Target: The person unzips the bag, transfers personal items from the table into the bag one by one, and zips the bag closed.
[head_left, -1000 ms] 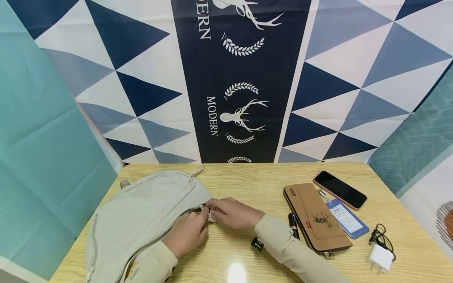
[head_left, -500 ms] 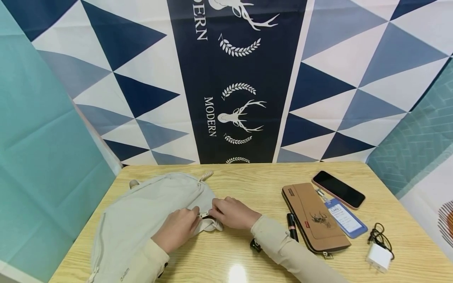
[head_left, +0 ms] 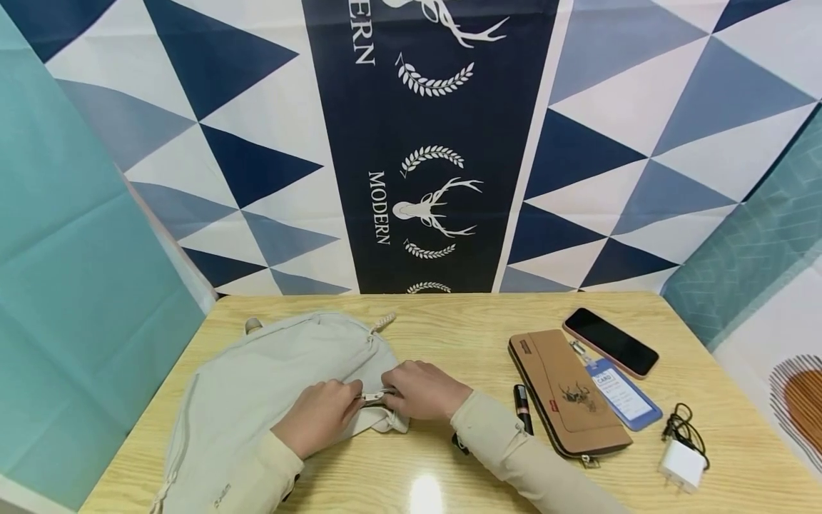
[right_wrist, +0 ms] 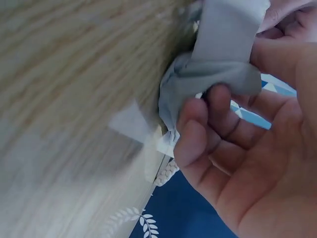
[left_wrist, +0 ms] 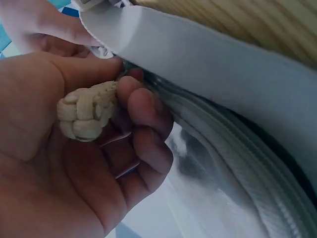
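A pale grey-beige fabric bag (head_left: 276, 378) lies on the left of the wooden table, its right end between both hands. My left hand (head_left: 321, 415) pinches a zipper pull, whose braided cream cord (left_wrist: 84, 116) sticks out between thumb and fingers in the left wrist view. From there the bag's zipper (left_wrist: 237, 148) curves away to the lower right. My right hand (head_left: 427, 390) holds the corner of the bag, thumb and fingers gripping folded fabric (right_wrist: 218, 77) in the right wrist view. Another braided pull (head_left: 383, 323) hangs off the bag's far edge.
On the right lie a brown wallet (head_left: 568, 392), a blue card holder (head_left: 623, 394), a phone (head_left: 610, 341) and a white charger (head_left: 682, 464) with black cable. A dark marker-like tube (head_left: 523, 408) lies beside the wallet, near my right sleeve (head_left: 514, 442).
My left hand has shifted left and the bag's right end a little right. The dark gap along the bag's near edge no longer shows. My right hand stays at the bag's corner.
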The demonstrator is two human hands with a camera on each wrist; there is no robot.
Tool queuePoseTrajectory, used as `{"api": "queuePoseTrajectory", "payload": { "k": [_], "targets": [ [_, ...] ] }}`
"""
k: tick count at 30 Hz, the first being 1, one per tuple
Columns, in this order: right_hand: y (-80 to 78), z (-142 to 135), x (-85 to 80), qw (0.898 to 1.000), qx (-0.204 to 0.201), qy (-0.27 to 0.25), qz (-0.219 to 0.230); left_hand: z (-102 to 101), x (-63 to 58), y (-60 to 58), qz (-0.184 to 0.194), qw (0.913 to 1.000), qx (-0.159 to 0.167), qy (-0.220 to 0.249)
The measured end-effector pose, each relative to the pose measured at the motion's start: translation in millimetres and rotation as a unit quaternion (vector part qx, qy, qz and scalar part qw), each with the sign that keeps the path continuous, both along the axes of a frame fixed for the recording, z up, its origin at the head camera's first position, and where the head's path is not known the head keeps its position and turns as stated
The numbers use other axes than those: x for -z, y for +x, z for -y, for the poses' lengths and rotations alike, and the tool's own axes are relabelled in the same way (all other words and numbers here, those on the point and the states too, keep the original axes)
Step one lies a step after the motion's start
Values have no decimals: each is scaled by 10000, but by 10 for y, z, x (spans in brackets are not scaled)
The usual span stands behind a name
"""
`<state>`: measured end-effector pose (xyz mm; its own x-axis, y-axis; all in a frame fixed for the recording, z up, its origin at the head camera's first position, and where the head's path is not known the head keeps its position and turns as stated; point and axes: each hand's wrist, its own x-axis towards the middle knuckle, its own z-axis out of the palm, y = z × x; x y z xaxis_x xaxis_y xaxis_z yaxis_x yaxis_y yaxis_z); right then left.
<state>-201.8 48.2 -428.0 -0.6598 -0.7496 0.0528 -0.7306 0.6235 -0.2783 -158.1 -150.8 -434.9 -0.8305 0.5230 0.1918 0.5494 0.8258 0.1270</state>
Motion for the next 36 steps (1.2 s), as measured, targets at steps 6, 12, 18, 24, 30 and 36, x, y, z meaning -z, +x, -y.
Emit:
{"api": "queuePoseTrajectory", "payload": {
  "k": [6, 12, 18, 24, 30, 36],
  "targets": [
    [-32, -44, -11, 9974, -102, -280, 656, 7, 20, -9, 82, 9999, 60, -39],
    [-31, -47, 57, 9976, -19, -465, 520, 16, 28, 11, 101, 9999, 11, -137],
    [-7, -87, 87, 9983, 87, -494, 286, 14, 3, 10, 258, 9996, 45, -99],
    [21, -109, 111, 9983, 129, -575, 27, 53, -4, 47, 199, 9998, -49, -25],
    [61, -152, 141, 9971, 223, -678, -245, 83, -3, 90, 220, 9998, -22, 4],
    [67, -170, 149, 9973, 276, -650, -178, 150, -4, 134, 330, 9994, -110, 87]
  ]
}}
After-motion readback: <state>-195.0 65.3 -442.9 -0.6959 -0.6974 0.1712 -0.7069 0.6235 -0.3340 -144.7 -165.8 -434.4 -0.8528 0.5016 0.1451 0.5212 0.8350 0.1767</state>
